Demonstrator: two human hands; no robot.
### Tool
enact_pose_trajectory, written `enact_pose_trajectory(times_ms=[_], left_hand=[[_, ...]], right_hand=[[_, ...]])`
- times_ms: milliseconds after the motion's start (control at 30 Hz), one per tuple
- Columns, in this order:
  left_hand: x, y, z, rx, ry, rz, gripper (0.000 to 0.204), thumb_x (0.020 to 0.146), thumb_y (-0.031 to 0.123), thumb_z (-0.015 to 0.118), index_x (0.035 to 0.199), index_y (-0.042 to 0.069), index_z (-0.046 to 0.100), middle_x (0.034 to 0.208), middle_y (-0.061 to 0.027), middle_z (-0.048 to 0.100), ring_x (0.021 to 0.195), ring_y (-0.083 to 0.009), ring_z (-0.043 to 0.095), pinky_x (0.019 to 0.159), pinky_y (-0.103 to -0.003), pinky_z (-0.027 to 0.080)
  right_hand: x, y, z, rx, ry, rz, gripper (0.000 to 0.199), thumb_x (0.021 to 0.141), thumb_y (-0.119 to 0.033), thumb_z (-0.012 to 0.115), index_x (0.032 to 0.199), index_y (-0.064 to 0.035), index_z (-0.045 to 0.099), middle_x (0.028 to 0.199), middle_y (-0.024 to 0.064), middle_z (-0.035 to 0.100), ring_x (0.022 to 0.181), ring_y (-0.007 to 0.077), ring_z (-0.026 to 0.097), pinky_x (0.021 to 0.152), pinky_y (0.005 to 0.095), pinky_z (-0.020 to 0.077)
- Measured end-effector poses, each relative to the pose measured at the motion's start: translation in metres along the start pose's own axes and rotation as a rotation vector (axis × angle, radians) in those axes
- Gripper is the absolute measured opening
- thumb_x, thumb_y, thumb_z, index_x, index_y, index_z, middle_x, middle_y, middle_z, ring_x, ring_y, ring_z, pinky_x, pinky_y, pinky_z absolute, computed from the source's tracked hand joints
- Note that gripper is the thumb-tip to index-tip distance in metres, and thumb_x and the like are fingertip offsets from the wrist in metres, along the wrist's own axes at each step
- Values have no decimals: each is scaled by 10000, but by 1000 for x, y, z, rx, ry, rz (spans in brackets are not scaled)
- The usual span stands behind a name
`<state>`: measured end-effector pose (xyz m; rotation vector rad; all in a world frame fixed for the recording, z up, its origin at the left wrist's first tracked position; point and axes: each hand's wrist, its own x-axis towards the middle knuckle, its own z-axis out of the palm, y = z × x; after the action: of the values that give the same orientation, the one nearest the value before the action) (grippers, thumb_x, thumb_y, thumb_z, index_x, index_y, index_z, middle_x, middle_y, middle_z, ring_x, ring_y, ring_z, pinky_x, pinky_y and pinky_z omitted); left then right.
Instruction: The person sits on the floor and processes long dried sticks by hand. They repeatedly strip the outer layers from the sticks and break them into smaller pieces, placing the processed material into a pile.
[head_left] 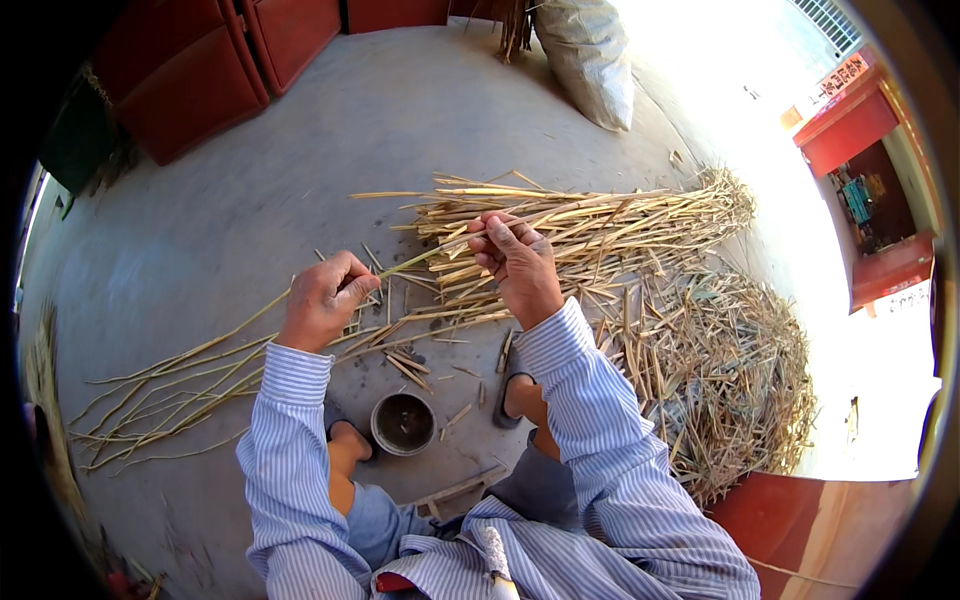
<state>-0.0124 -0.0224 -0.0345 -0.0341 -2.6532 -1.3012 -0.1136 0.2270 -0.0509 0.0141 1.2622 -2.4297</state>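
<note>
Here, left hand and right hand each pinch one thin reed stalk stretched between them, long axis running left-right above the concrete floor; reed pile lies beyond the right hand.

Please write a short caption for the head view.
Both hands, left hand and right hand, grip one long pale-green reed stalk above a small round grey bowl.

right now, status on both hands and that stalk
Left hand and right hand both pinched on one reed stalk. Stalk bundle lies behind. Small round pot by the feet, clear.
</note>
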Motion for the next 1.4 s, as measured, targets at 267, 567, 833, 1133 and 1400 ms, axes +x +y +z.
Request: enact_pose_trajectory(times_ms=[267,567,833,1133,1400], left_hand=[[-5,15,-3,147,61,72,176,799,175,726,772,46,609,681,-111,644,600,-279,622,530,-370,447],[-17,2,-11,125,109,-39,187,816,204,731,797,50,627,664,-97,629,580,-212,599,535,-324,435],[-18,-23,-40,-290,-94,-154,264,862,240,732,796,29,590,670,22,551,629,-61,502,553,-226,410],[-14,0,-22,-150,12,-77,292,809,239,784,814,21,590,665,3,573,602,-75,523,536,-252,426],[6,20,28,225,358,246,201,776,195,767,799,48,632,705,-95,644,616,-244,612,553,-352,471]], right_hand=[[7,7,1,-120,169,3,264,898,-276,691,969,-30,626,869,66,672,722,138,664,596,233,546],[3,14,12,-122,86,1,252,905,-223,681,1016,-4,622,911,96,682,799,172,679,661,257,560],[-5,4,23,-207,-335,-230,271,929,-132,630,1153,16,591,1050,151,691,949,215,680,809,303,564],[2,8,18,-81,-79,-48,211,938,-210,632,1041,-27,609,956,93,692,869,172,684,706,252,571],[-3,21,27,-77,69,83,166,936,-193,633,993,-38,617,935,87,689,847,164,688,694,242,585]])
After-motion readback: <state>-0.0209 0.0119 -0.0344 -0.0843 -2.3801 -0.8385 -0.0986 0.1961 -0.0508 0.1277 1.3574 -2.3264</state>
